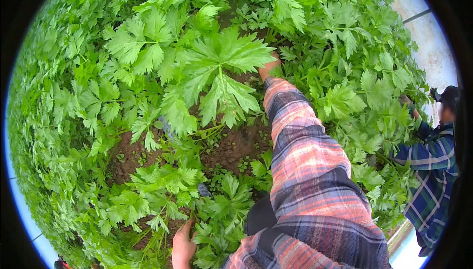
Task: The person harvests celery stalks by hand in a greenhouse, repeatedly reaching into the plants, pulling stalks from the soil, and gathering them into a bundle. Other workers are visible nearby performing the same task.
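Observation:
Dense leafy plants that look like celery [221, 69] fill the ground before me. My right hand [270, 67] reaches far in among the stems, past a large broad leaf, and its fingers are hidden by foliage. Its sleeve is red and dark plaid. Low down, my left hand [183, 245] is at the base of a plant [162, 213], its fingertips among the leaves and stalks. Whether either hand grips a stem cannot be seen. Bare brown soil [234, 148] with small seedlings shows between the plants.
A dark strip, perhaps a drip line [204, 190], shows in parts between the plants. My dark-clad knee [260, 215] is beside my right sleeve. At the right, another person [430, 158] in a plaid shirt reaches into the foliage. Pale sheeting [425, 43] borders the bed.

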A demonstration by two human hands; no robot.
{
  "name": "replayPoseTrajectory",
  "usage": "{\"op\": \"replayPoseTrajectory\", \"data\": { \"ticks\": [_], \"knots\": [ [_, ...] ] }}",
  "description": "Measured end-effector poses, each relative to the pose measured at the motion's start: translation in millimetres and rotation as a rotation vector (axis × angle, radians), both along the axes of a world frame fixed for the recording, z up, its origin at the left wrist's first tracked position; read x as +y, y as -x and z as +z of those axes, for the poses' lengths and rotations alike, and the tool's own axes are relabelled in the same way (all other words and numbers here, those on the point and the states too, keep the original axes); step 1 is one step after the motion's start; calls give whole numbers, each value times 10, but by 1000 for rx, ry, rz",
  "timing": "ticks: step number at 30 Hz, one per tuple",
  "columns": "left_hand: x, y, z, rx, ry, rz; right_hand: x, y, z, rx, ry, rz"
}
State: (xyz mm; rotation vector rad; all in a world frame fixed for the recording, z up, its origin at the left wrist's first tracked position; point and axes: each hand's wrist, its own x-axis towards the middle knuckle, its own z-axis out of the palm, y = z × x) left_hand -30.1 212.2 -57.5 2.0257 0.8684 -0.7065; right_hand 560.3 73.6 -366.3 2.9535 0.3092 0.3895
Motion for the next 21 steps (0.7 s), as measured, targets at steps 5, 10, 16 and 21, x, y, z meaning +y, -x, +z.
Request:
{"op": "replayPoseTrajectory", "data": {
  "ticks": [5, 10, 16, 21],
  "knots": [
    [-16, -11, -3, -45, -30, -42, 156, -133, -186, 162, 152, -104],
    [-18, -28, -2, -47, -33, -36, 57, -111, -187, 178, 101, 139],
    [5, -51, -7, -50, -26, -69, 10, 248, 305, 326, 75, 541],
    [44, -100, 27, 7, -3, -9, 184, 795, 621, 1063, 337, 451]
  ]
}}
